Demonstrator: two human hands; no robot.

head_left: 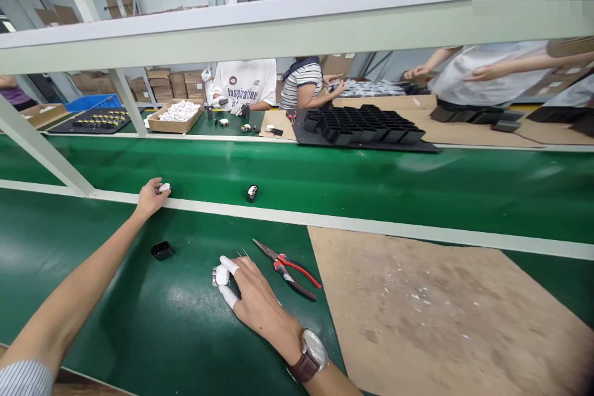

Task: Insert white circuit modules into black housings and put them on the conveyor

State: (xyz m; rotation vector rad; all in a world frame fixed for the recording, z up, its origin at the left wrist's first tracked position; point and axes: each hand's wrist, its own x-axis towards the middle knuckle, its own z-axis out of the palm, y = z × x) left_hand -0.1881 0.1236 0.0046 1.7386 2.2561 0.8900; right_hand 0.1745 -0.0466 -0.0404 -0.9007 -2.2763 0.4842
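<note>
Reaching over the white rail, my left hand [152,198] grips a small white part [164,187] at the edge of the green belt. My right hand [253,294], with white covers on thumb and finger, pinches a white part with metal pieces [222,275] on the green table. Between my arms lies a small black housing [162,251], its open end showing. Red-handled long-nose pliers [286,267] rest just right of my right hand, jaws toward the upper left. A black housing with white inside [252,192] sits on the belt.
A worn cardboard sheet [440,303] covers the table at right. The white rail [260,215] separates table and belt. Across the belt are a box of white parts [179,116], black housings on a tray [366,125] and several people. A white beam [232,37] crosses overhead.
</note>
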